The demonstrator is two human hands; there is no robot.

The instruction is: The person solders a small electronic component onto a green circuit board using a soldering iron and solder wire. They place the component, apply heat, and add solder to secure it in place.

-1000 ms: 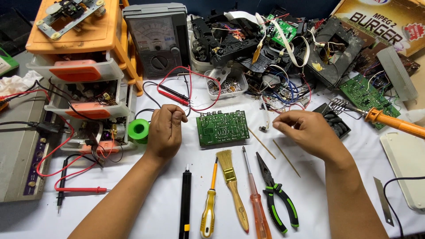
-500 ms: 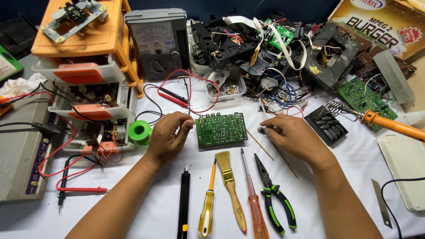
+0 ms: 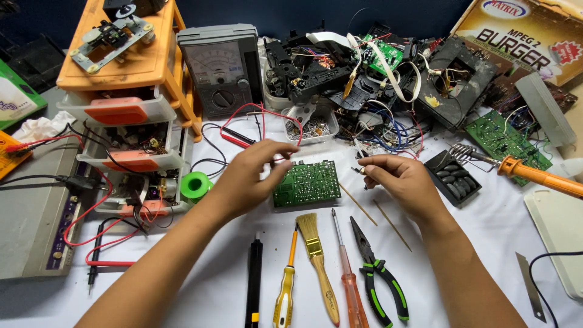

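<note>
Hovering open-fingered over the green circuit board lying mid-table, the left hand is touching nothing while the right hand, at the board's three o'clock, is pinching a small part that could slip into the clutter.

Between the left hand and the right hand lies the green circuit board, filling the gap between the two grips. Toward the person from each grip, a row of tools blocks the worktop: black pen-shaped tool, yellow screwdriver, brush, orange screwdriver and green-handled pliers. Beyond the grips, a heap of wires and parts and an analog meter close the way, and bare cloth opens only outside the right grip, toward the soldering iron.
</note>
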